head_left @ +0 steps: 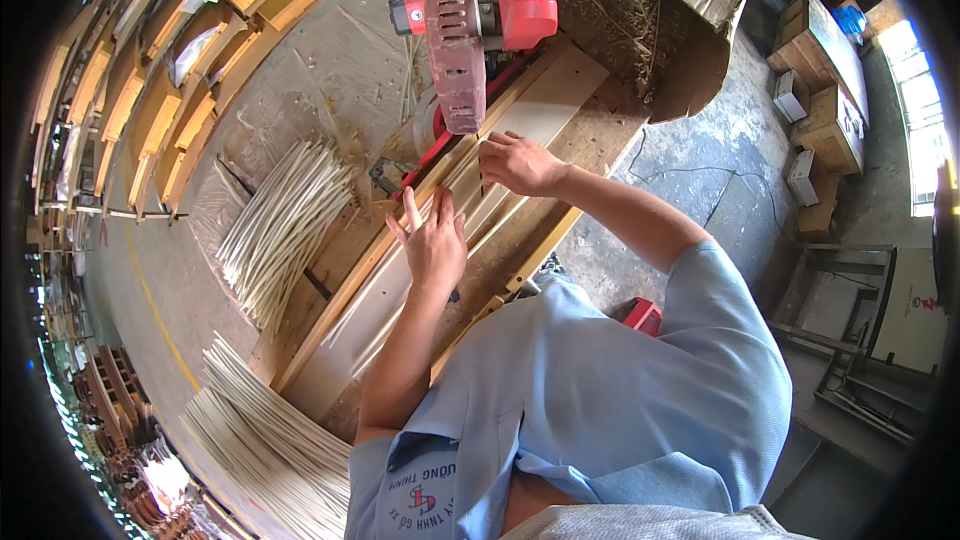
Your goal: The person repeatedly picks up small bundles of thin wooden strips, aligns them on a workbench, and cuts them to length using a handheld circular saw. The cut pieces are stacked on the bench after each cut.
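Note:
A red and black miter saw, with a dusty slotted blade guard, stands over a wooden bench. My left hand is spread, its fingertips at the long wooden fence and over the pale board. Just right of the blade guard, my right hand is closed with its fingers curled down at the board; what they grip is hidden. Several thin pale strips run lengthwise on the board below my left forearm and hand.
Bundles of thin pale sticks lie left of the bench, and more lie nearer me. A large cardboard sheet hangs behind the saw. Racks of curved wooden parts stand far left. Wooden boxes and a cable are at the right.

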The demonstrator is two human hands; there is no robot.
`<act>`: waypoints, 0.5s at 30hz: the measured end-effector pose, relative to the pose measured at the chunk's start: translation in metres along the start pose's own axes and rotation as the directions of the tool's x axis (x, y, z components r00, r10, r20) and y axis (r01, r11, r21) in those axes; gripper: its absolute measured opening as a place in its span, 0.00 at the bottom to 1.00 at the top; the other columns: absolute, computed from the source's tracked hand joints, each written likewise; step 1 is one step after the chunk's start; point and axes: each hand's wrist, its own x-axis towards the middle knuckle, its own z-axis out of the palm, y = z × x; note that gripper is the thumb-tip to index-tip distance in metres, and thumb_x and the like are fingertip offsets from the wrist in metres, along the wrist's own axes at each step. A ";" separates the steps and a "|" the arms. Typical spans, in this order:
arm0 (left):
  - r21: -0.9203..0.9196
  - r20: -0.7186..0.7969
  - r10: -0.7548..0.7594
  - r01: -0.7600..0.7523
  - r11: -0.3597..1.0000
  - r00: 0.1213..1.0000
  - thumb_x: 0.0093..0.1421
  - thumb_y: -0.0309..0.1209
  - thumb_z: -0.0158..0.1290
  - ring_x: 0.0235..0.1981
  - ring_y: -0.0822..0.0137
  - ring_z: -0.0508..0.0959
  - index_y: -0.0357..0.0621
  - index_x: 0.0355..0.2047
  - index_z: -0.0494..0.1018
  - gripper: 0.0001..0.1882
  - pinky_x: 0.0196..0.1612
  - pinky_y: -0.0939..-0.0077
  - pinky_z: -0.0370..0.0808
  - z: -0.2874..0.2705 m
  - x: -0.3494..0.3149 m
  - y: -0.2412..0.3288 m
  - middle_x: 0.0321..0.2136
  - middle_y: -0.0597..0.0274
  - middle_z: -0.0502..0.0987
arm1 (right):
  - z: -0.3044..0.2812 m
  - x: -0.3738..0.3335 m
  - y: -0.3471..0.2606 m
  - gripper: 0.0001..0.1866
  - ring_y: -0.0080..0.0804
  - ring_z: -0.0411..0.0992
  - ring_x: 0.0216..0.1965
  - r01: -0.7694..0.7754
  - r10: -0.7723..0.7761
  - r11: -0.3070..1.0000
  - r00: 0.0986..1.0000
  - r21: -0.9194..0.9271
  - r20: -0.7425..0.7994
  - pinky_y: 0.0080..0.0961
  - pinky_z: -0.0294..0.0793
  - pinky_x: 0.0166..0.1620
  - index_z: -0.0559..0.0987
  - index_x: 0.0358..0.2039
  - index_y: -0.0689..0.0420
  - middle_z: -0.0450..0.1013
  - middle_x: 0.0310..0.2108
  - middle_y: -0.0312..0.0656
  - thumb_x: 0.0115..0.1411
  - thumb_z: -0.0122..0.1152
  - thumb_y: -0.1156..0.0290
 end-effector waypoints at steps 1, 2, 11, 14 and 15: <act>-0.003 -0.001 0.007 -0.007 1.000 1.000 0.71 0.37 0.52 0.77 0.39 0.48 0.44 0.69 0.65 0.28 0.70 0.17 0.44 -0.001 0.000 0.000 0.68 0.63 0.72 | 0.005 0.003 0.004 0.07 0.40 0.71 0.48 -0.026 0.026 1.000 0.999 0.000 -0.018 0.38 0.74 0.51 0.78 0.30 0.54 0.72 0.39 0.39 0.57 0.66 0.65; -0.005 -0.001 0.014 -0.014 1.000 1.000 0.71 0.36 0.52 0.77 0.39 0.48 0.44 0.69 0.65 0.28 0.69 0.17 0.44 -0.001 0.001 0.000 0.68 0.63 0.72 | 0.009 0.005 0.007 0.06 0.41 0.71 0.48 -0.097 0.098 0.995 0.995 0.033 -0.024 0.39 0.74 0.51 0.80 0.30 0.53 0.73 0.39 0.38 0.56 0.67 0.67; 0.003 -0.078 0.036 -0.036 0.999 0.996 0.67 0.29 0.53 0.77 0.37 0.49 0.47 0.67 0.67 0.27 0.68 0.15 0.44 0.011 -0.002 -0.006 0.67 0.62 0.73 | 0.029 0.001 -0.014 0.19 0.46 0.71 0.49 -0.547 0.561 0.828 0.799 0.123 -0.217 0.42 0.72 0.55 0.84 0.39 0.56 0.76 0.42 0.41 0.51 0.76 0.59; 0.000 -0.081 0.045 -0.045 0.999 0.996 0.67 0.30 0.54 0.77 0.37 0.49 0.47 0.66 0.68 0.26 0.68 0.15 0.44 0.011 -0.002 -0.005 0.67 0.62 0.73 | 0.034 0.000 -0.021 0.20 0.47 0.70 0.50 -0.597 0.602 0.795 0.753 0.111 -0.266 0.42 0.71 0.56 0.85 0.41 0.56 0.75 0.43 0.41 0.51 0.75 0.59; 0.000 -0.080 0.047 -0.047 0.999 0.996 0.67 0.30 0.55 0.77 0.38 0.49 0.46 0.66 0.68 0.26 0.68 0.15 0.44 0.011 -0.002 -0.005 0.68 0.63 0.72 | 0.035 0.000 -0.023 0.19 0.47 0.70 0.49 -0.591 0.589 0.801 0.747 0.097 -0.309 0.42 0.71 0.55 0.85 0.40 0.56 0.75 0.42 0.41 0.51 0.76 0.59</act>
